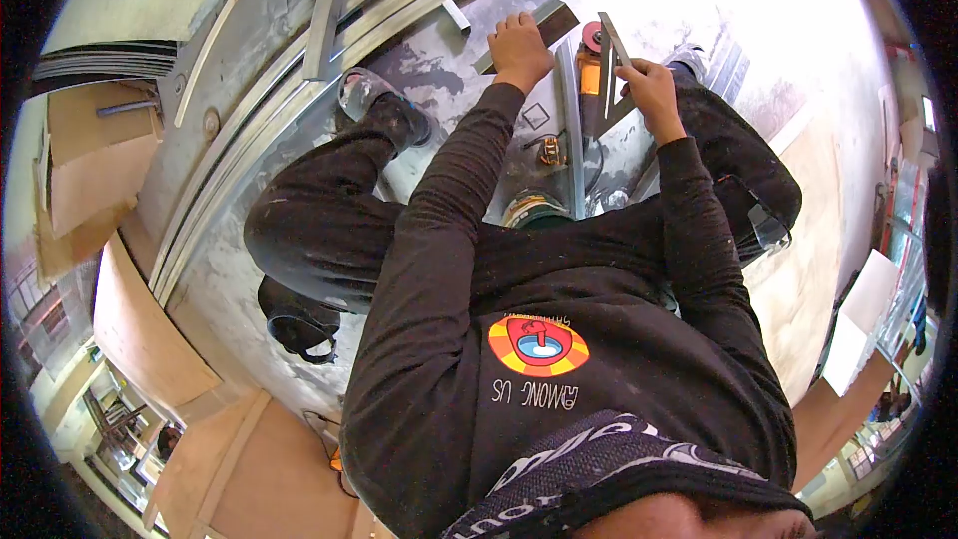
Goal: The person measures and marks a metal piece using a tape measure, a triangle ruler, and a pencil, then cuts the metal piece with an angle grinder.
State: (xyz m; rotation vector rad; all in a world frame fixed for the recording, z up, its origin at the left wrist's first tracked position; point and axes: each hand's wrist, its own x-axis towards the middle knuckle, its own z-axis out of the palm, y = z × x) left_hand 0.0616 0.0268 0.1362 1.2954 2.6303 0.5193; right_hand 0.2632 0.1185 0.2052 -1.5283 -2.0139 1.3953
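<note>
My left hand point(521, 52) is closed over a short length of metal tube point(555, 22), whose far end sticks out past my fingers. In my right hand point(654, 98), thumb and fingers pinch a triangular metal square point(615, 45), held tilted up on its edge. Between the hands lies an orange angle grinder point(590, 75) with a red disc, partly behind the square. A long metal profile point(570, 130) runs beside it towards my lap. Nearer to me on the floor is a yellow and black tape measure point(549, 150).
Long metal profiles point(399, 0) lie across the floor beyond my left foot point(374, 100). A small metal offcut point(456, 16) sits near them. A round container point(536, 208) stands by my lap. Brown boards point(100, 155) are at the left, and a black cap-like item point(297, 321) lies beside my left thigh.
</note>
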